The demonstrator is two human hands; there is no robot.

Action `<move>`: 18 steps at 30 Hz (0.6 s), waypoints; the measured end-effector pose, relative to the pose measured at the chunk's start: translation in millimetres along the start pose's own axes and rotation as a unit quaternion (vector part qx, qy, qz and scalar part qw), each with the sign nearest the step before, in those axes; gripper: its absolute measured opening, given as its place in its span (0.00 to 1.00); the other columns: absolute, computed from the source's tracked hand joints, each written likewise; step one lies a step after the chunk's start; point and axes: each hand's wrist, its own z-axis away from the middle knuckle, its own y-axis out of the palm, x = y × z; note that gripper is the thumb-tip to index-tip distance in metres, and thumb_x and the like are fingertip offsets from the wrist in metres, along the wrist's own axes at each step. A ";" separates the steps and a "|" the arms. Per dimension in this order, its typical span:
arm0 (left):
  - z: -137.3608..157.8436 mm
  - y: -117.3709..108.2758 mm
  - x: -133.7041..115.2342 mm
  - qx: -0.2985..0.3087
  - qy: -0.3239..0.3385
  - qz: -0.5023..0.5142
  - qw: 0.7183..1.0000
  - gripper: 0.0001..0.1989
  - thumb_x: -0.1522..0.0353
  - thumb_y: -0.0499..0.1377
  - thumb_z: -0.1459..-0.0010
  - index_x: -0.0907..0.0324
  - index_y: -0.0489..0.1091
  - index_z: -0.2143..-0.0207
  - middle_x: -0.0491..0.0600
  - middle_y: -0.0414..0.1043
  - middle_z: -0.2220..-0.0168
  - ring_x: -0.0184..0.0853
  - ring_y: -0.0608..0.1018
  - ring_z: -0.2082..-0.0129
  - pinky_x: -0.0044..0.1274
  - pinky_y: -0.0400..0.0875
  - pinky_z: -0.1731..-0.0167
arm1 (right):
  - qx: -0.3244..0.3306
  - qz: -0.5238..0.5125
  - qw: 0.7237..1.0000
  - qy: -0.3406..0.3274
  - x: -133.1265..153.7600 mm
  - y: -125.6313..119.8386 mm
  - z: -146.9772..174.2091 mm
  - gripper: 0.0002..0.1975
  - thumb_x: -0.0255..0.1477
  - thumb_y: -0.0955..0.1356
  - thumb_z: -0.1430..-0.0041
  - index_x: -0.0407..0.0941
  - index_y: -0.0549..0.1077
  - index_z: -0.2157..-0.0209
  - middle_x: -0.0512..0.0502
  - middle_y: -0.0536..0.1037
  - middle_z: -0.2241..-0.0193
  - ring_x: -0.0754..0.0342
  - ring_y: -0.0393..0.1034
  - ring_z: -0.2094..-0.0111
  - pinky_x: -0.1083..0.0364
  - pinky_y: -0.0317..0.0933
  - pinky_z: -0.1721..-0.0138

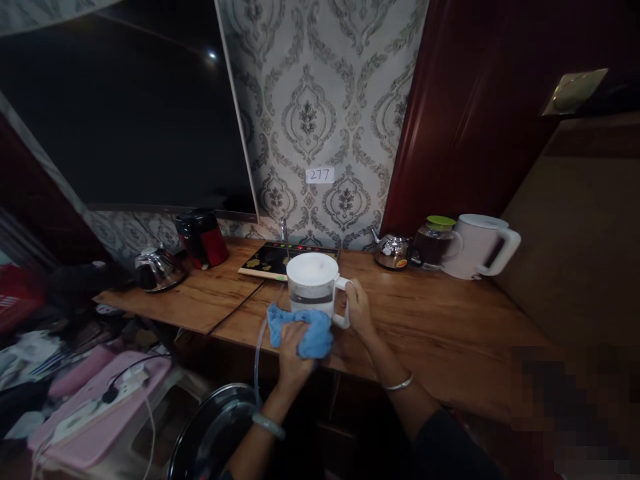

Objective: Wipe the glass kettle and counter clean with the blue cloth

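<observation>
A clear pitcher (311,293) with a white lid and white handle is near the front edge of the wooden table (430,327). My right hand (359,308) is closed around its handle. Bunched in my left hand (294,347) is a blue cloth (316,335), pressed against the lower front of the pitcher. The cloth covers part of the pitcher's base, so I cannot tell whether the base rests on the table. Behind the pitcher lies a black electric tea stove (267,260) with a thin metal spout and a small red light.
To the right stand a small steel kettle (393,252), a green-lidded glass jug (434,245) and a large white jug (467,247). A steel kettle (159,268) and a red-black kettle (203,239) are at left. Below are a dark basin (186,437) and a pink stool (95,450) holding a power strip.
</observation>
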 end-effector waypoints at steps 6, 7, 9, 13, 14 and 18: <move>-78.6 -38.3 -7.9 -0.232 -0.184 0.158 0.942 0.10 0.62 0.59 0.47 0.58 0.73 0.67 0.47 0.76 0.64 0.36 0.78 0.63 0.30 0.74 0.57 | -0.004 0.011 1.000 -0.011 1.1 0.0 1.0 0.21 0.50 0.57 0.37 0.50 0.60 0.75 0.55 0.62 0.79 0.54 0.58 0.73 0.55 0.55 0.70; -100.2 -42.4 -9.2 -0.223 -0.162 0.182 0.944 0.10 0.61 0.59 0.48 0.58 0.73 0.67 0.47 0.76 0.62 0.36 0.77 0.61 0.29 0.74 0.56 | -0.004 0.011 1.000 -0.015 1.5 0.2 1.1 0.21 0.50 0.58 0.36 0.50 0.60 0.75 0.55 0.62 0.79 0.54 0.59 0.73 0.55 0.55 0.70; -141.8 -45.2 -11.8 -0.152 -0.125 0.224 0.955 0.10 0.61 0.59 0.48 0.58 0.73 0.67 0.48 0.77 0.62 0.36 0.77 0.61 0.28 0.74 0.56 | -0.003 0.006 1.000 -0.018 2.1 0.6 1.2 0.21 0.50 0.58 0.36 0.50 0.60 0.75 0.55 0.62 0.79 0.54 0.59 0.74 0.55 0.55 0.70; -190.7 -32.3 -10.7 0.035 -0.127 0.240 0.962 0.12 0.63 0.62 0.53 0.59 0.73 0.66 0.47 0.77 0.68 0.36 0.77 0.66 0.27 0.75 0.61 | -0.008 0.008 1.000 -0.020 2.5 1.5 1.5 0.21 0.49 0.57 0.36 0.49 0.60 0.75 0.56 0.62 0.78 0.55 0.58 0.74 0.56 0.55 0.70; -194.1 -27.7 -8.4 0.058 -0.132 0.229 0.963 0.12 0.64 0.63 0.55 0.59 0.73 0.66 0.47 0.77 0.68 0.36 0.77 0.66 0.27 0.74 0.61 | -0.009 0.012 1.000 -0.023 2.4 1.6 1.5 0.21 0.48 0.57 0.36 0.49 0.60 0.75 0.56 0.62 0.78 0.55 0.58 0.74 0.56 0.55 0.70; -185.2 -14.2 2.1 -0.004 -0.145 0.189 0.971 0.09 0.68 0.61 0.59 0.59 0.73 0.71 0.46 0.77 0.70 0.34 0.76 0.68 0.27 0.73 0.60 | -0.011 0.016 0.999 -0.026 1.3 1.4 1.9 0.20 0.47 0.57 0.35 0.48 0.61 0.74 0.56 0.62 0.77 0.56 0.58 0.73 0.56 0.54 0.69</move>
